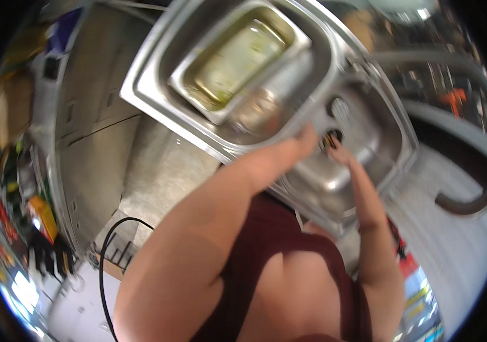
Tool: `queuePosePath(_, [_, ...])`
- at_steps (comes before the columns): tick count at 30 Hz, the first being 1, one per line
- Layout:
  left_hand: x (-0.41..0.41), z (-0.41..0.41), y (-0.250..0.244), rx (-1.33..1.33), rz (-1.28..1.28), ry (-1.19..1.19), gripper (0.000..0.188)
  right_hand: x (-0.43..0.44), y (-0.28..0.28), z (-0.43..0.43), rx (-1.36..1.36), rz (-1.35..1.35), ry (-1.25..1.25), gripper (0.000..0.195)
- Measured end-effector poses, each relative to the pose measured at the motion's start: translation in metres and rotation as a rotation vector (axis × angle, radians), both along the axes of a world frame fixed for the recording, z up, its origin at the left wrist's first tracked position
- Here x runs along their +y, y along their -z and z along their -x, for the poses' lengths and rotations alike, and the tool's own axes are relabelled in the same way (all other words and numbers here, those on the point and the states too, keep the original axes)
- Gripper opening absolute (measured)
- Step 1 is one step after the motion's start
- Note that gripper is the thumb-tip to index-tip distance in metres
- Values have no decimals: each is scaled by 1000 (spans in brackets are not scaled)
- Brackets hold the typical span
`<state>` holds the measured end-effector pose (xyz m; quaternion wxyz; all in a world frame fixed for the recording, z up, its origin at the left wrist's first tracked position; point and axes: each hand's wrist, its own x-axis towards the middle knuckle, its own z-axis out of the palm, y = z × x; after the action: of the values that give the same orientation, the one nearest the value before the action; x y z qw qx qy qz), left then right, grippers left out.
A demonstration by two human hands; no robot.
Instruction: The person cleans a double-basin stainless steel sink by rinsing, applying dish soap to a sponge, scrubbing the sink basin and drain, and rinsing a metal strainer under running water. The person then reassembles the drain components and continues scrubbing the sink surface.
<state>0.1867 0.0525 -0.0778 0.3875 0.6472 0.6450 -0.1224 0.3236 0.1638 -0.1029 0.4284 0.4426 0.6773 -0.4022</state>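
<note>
Both of my hands reach into a steel double sink [158,96]. My right hand [341,154] is over the smaller right basin [365,137], its fingers closed on a small dark object with yellowish stripes [332,139], blurred. Just beyond it in that basin is a dark round opening or fitting with a silvery part [338,107]. My left hand [309,136] is blurred beside the divider between the basins; its grip is unclear. In the larger left basin a rectangular metal pan [177,81] lies tilted, with greenish-yellow residue inside. Something shiny and brownish [256,111] is beside it, too blurred to name.
A faucet base [356,68] stands at the sink's back rim. Metal cabinet doors [98,94] are at the left, near crowded shelves with black gloves [51,256] and a yellow package [42,218]. A black cable [101,265] curves at lower left. A curved dark tube [467,207] is at the right.
</note>
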Motion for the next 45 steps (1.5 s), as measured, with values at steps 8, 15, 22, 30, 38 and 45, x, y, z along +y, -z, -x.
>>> queuePosePath(8, [2, 25, -5, 194, 66, 199, 35, 29, -27, 5, 318, -741, -1195, 47])
queuePosePath(15, [-1, 25, -7, 206, 47, 174, 34, -3, 20, 40, -159, 38, 181, 40])
queuePosePath(22, [3, 34, -14, 166, 94, 210, 29, -13, 34, 11, 400, 711, 2422, 32])
queuePosePath(30, [0, 29, -15, 181, 29, 198, 29, -13, 11, 26, 3, 269, 1050, 34])
queuePosePath(38, [2, 30, -10, 145, 98, 283, 34, -11, -5, 13, 1, -729, -925, 54])
queuePosePath(45, [-5, 23, -5, 154, 104, 183, 35, -29, -11, 10, -57, -630, -650, 49])
